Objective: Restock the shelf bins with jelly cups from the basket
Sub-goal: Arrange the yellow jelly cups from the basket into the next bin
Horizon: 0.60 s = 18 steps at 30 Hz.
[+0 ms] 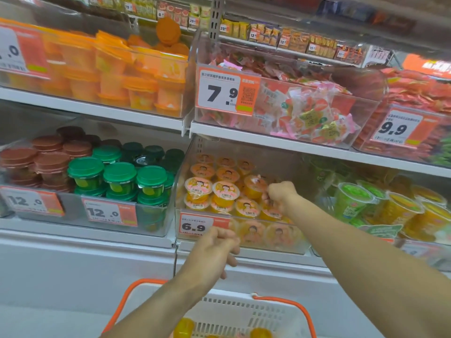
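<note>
Jelly cups (223, 195), yellow with pink foil lids, fill the clear bin's (268, 245) left side. My right hand (280, 193) is curled inside; contents hidden. Left hand (216, 242), loosely curled, seems empty. I'd seat cups upright at the right wall.

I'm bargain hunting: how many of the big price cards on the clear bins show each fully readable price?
12.0 cards: 2
7.9 card: 1
9.9 card: 1
6.9 card: 1
Total: 5
</note>
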### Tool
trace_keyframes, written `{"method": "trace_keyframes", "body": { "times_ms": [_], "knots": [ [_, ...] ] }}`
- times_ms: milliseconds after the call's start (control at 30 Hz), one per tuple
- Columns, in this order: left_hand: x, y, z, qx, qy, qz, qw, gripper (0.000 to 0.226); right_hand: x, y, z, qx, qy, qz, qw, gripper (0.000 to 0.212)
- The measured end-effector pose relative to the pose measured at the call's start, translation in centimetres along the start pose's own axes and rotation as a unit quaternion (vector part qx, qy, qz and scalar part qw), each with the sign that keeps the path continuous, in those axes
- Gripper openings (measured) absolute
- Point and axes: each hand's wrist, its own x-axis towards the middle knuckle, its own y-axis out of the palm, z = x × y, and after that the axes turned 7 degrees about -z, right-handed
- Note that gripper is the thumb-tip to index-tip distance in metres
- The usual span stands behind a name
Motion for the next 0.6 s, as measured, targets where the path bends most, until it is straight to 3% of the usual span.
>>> {"method": "trace_keyframes", "body": {
  "times_ms": [167,300,600],
  "knots": [
    [0.1,0.7,0.8,0.052,0.004,0.023,0.998,0.009,1.4,1.9,0.7,-0.059,-0.006,-0.033,0.998,0.035],
    [0.4,0.6,1.3,0.078,0.007,0.024,0.997,0.011,1.7,3.0,1.2,-0.055,-0.007,-0.016,0.998,0.022],
    [0.6,0.4,1.5,0.090,0.001,0.020,0.996,0.011,2.4,2.8,0.6,-0.052,-0.018,-0.041,0.998,0.023]
  ]
}}
